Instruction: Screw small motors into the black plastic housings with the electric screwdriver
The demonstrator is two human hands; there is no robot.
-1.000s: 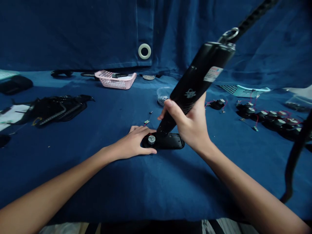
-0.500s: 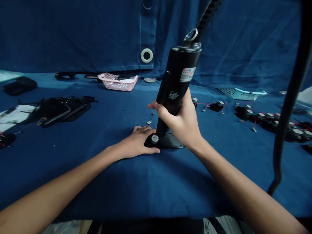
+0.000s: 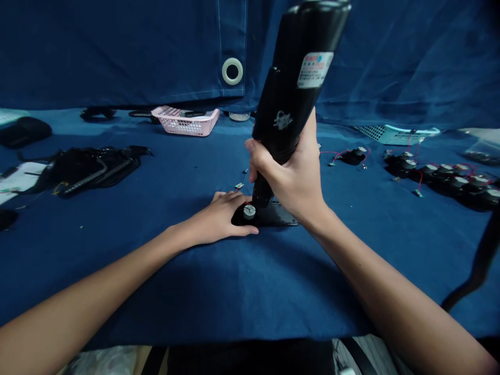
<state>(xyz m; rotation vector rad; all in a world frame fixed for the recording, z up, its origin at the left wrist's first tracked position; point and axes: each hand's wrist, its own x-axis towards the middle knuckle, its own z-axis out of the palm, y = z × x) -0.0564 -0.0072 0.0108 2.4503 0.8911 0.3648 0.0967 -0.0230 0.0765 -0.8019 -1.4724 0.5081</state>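
Note:
My right hand point(image 3: 299, 174) is wrapped round a black electric screwdriver point(image 3: 299, 88) with a white label, tilted with its top leaning right. Its lower end stands over a black plastic part point(image 3: 279, 214) lying flat on the blue cloth; the very tip is hidden. A silvery round component point(image 3: 249, 211) sits on the left end of that part. My left hand point(image 3: 224, 216) grips this left end, thumb on the near side and fingers on the far side. Just beyond my fingers lies a small green circuit board point(image 3: 239, 186) on a wire.
Black parts with red wires point(image 3: 445, 174) are lined up at the right. A pink basket point(image 3: 187, 125) and a turquoise basket point(image 3: 406, 136) stand at the back before a blue curtain point(image 3: 117, 52). Black plastic pieces point(image 3: 97, 169) lie left; a black cable point(image 3: 474, 271) hangs at the right.
The screwdriver appears larger and higher in view, its ring now out of frame. The cable has swung lower right. The view has shifted slightly; both hands keep their holds.

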